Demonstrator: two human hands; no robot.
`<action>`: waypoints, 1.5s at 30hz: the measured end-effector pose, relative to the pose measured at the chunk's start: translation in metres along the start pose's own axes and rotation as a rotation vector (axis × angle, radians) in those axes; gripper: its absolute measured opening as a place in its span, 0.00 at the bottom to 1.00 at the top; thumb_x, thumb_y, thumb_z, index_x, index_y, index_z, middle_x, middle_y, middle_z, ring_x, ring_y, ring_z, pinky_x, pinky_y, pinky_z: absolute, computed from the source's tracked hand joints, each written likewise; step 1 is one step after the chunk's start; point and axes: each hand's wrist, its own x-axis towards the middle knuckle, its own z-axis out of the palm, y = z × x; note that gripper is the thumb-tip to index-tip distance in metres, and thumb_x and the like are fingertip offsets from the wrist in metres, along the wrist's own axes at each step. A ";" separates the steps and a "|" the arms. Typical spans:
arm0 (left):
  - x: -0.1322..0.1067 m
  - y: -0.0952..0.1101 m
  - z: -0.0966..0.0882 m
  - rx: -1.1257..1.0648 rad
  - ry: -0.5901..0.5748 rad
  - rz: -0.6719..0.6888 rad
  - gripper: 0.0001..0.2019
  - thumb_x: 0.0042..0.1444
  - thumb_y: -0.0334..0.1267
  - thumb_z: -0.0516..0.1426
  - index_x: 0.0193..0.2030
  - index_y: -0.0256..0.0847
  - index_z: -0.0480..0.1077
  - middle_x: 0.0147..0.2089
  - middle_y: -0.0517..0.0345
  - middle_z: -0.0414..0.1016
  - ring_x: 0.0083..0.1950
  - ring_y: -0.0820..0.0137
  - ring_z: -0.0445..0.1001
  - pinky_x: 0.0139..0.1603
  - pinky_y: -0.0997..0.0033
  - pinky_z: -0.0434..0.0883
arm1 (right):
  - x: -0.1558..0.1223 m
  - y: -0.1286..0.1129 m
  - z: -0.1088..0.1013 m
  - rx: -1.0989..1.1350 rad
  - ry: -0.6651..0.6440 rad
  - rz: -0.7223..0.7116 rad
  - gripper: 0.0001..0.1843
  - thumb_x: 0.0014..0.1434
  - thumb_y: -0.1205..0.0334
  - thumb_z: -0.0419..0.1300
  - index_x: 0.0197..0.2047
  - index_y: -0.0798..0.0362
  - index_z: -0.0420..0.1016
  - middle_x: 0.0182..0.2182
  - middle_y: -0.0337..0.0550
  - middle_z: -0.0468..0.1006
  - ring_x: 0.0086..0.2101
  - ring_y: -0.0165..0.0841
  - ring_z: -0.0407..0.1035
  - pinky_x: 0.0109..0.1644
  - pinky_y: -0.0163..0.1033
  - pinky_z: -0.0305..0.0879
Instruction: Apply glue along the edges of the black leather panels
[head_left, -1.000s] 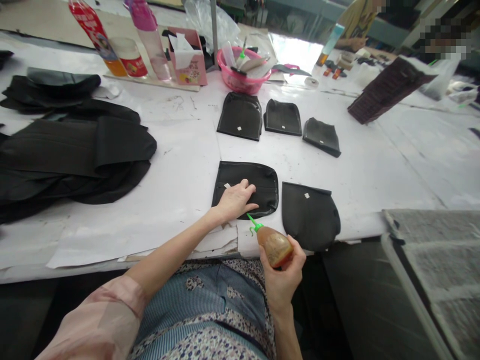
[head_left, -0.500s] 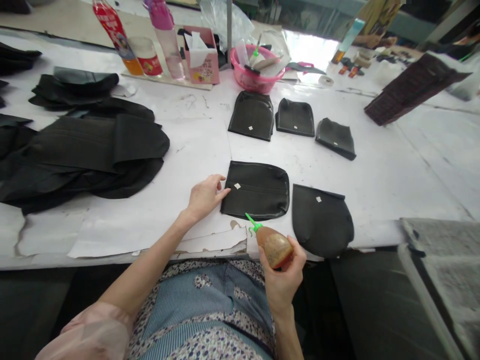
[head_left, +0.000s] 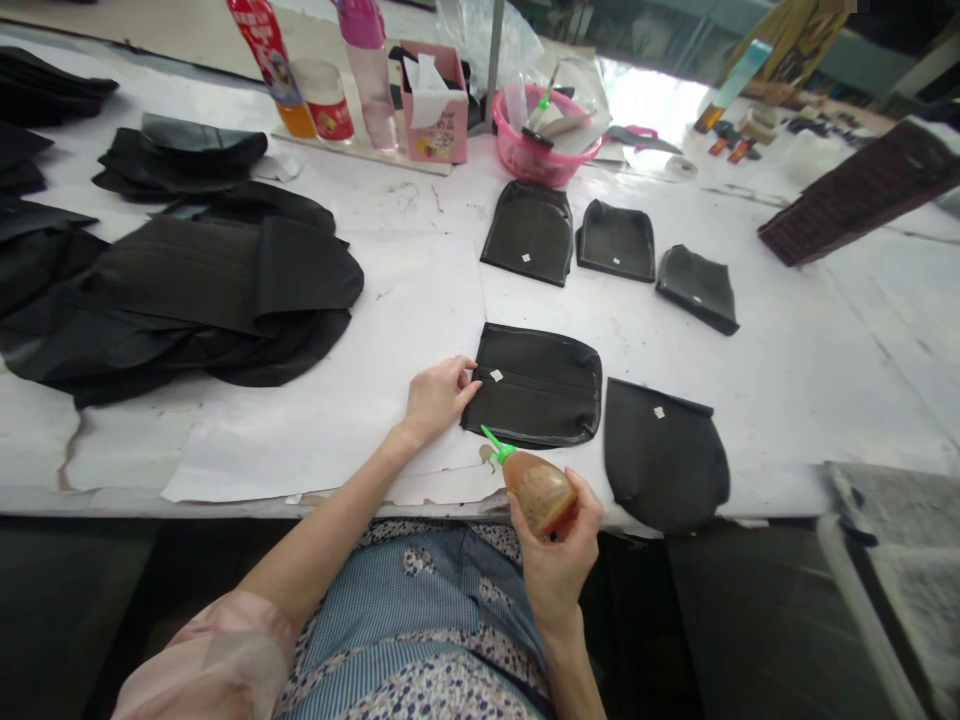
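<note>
My left hand (head_left: 441, 398) pinches the left edge of a black leather-like piece (head_left: 544, 385), thumb on top near a small white tag (head_left: 496, 376). The piece lies flat, its rounded end to the right with a shiny line along the rim. In my right hand (head_left: 562, 555) is a squeeze bottle (head_left: 538, 492) of amber liquid, tilted, its green nozzle (head_left: 495, 441) pointing at the front left corner of the piece. Whether the tip touches cannot be made out. Just right of it lies a similar black piece (head_left: 666, 455) with its own white tag.
Three tagged black pieces (head_left: 527, 230) lie farther back. A large pile of black material (head_left: 187, 270) covers the left. Behind stand a pink basin (head_left: 541, 160), a tissue box (head_left: 436, 130), a cup (head_left: 322, 100) and bottles (head_left: 371, 80). A dark block-shaped object (head_left: 862, 190) stands right.
The nozzle has moved left along the front edge of the piece toward its corner. My left fingers have drawn closer together at the edge. The whole view has shifted.
</note>
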 end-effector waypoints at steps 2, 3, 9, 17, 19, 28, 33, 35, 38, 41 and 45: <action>0.000 -0.001 0.002 -0.018 0.014 -0.001 0.09 0.58 0.36 0.61 0.46 0.42 0.72 0.31 0.63 0.77 0.32 0.70 0.75 0.35 0.72 0.64 | 0.001 -0.002 0.002 0.011 -0.017 0.003 0.35 0.53 0.55 0.72 0.60 0.52 0.63 0.51 0.52 0.72 0.50 0.42 0.71 0.53 0.47 0.72; 0.000 -0.002 0.002 -0.027 0.018 -0.003 0.09 0.58 0.35 0.61 0.46 0.42 0.72 0.31 0.63 0.77 0.32 0.70 0.75 0.35 0.72 0.64 | 0.001 -0.003 0.004 0.016 -0.024 0.005 0.36 0.53 0.56 0.72 0.60 0.52 0.63 0.51 0.52 0.72 0.50 0.42 0.71 0.53 0.47 0.72; 0.000 -0.005 0.004 -0.069 0.026 -0.015 0.09 0.58 0.35 0.62 0.45 0.43 0.73 0.31 0.63 0.77 0.31 0.70 0.74 0.35 0.72 0.63 | 0.002 -0.007 0.010 0.071 -0.065 0.029 0.36 0.53 0.58 0.72 0.61 0.50 0.63 0.52 0.52 0.71 0.50 0.41 0.71 0.53 0.46 0.72; 0.002 -0.007 0.004 -0.110 0.015 -0.029 0.09 0.56 0.35 0.63 0.45 0.43 0.73 0.29 0.64 0.77 0.30 0.71 0.74 0.34 0.72 0.63 | 0.007 -0.008 0.014 0.172 -0.068 0.145 0.36 0.51 0.58 0.73 0.59 0.51 0.64 0.54 0.51 0.69 0.53 0.43 0.69 0.57 0.50 0.69; 0.002 -0.007 0.004 -0.119 0.005 -0.039 0.09 0.56 0.35 0.63 0.45 0.43 0.73 0.29 0.64 0.77 0.29 0.71 0.74 0.34 0.72 0.63 | 0.011 -0.009 0.011 0.260 -0.093 0.258 0.36 0.49 0.57 0.73 0.58 0.51 0.65 0.52 0.49 0.71 0.50 0.42 0.71 0.52 0.48 0.71; 0.006 -0.003 -0.003 -0.145 -0.059 -0.094 0.09 0.56 0.35 0.62 0.44 0.43 0.73 0.30 0.64 0.77 0.31 0.70 0.74 0.35 0.73 0.63 | 0.041 -0.009 -0.024 1.042 -0.046 0.855 0.23 0.52 0.50 0.71 0.47 0.54 0.74 0.37 0.43 0.77 0.24 0.25 0.65 0.22 0.30 0.61; 0.012 -0.004 -0.005 -0.107 -0.136 -0.155 0.04 0.57 0.39 0.61 0.36 0.42 0.71 0.30 0.61 0.78 0.33 0.67 0.75 0.33 0.73 0.61 | 0.055 0.017 -0.055 1.238 0.038 0.905 0.23 0.50 0.47 0.72 0.44 0.53 0.78 0.35 0.44 0.78 0.23 0.24 0.60 0.20 0.28 0.60; 0.016 -0.005 -0.004 -0.059 -0.168 -0.149 0.06 0.58 0.40 0.59 0.33 0.42 0.71 0.29 0.61 0.78 0.32 0.67 0.75 0.32 0.72 0.60 | 0.060 0.026 -0.065 1.251 0.087 0.868 0.24 0.51 0.46 0.72 0.45 0.52 0.78 0.36 0.45 0.78 0.23 0.24 0.58 0.18 0.28 0.59; 0.021 -0.005 -0.004 0.010 -0.207 -0.128 0.08 0.59 0.41 0.57 0.31 0.42 0.71 0.29 0.60 0.77 0.32 0.68 0.74 0.31 0.72 0.58 | 0.068 0.034 -0.080 1.264 0.172 0.815 0.24 0.51 0.48 0.72 0.46 0.53 0.78 0.36 0.46 0.79 0.23 0.23 0.57 0.18 0.26 0.59; 0.021 -0.006 -0.004 -0.006 -0.231 -0.121 0.09 0.58 0.42 0.55 0.30 0.42 0.70 0.27 0.59 0.76 0.29 0.68 0.73 0.30 0.72 0.58 | 0.075 0.036 -0.093 1.291 0.244 0.771 0.23 0.51 0.50 0.72 0.47 0.52 0.78 0.36 0.46 0.79 0.24 0.23 0.58 0.19 0.25 0.60; 0.016 -0.011 -0.007 -0.335 -0.221 -0.157 0.15 0.55 0.51 0.56 0.28 0.41 0.67 0.22 0.61 0.71 0.24 0.69 0.69 0.27 0.72 0.61 | 0.085 0.041 -0.110 1.335 0.322 0.740 0.24 0.49 0.51 0.72 0.46 0.53 0.78 0.34 0.45 0.77 0.23 0.22 0.56 0.18 0.23 0.59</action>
